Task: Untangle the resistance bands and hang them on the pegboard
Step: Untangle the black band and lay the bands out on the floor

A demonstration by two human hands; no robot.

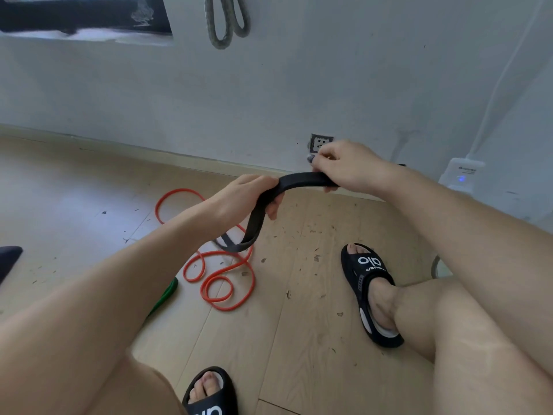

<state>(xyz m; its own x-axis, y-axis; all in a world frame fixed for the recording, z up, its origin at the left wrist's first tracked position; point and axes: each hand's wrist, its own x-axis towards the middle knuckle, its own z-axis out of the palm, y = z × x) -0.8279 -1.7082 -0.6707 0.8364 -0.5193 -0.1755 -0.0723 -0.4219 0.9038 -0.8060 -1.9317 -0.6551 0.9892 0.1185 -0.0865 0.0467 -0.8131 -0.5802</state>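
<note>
Black resistance band (302, 178) held off the floor, stretched in a short arch between both hands. Left hand (245, 196) curled round its left bend, grip pressed together on the strap; right hand (344, 167) pinching the other end, fingers closed over it. Lower loop of the band hung down just above the orange band (223, 274), coiled in loops on the wooden floor (74, 205). Green band (167, 292) beside it, partly hidden by the left forearm. Grey bands (224, 22) hung on the wall above. Black sandals (369, 292) on both feet.
</note>
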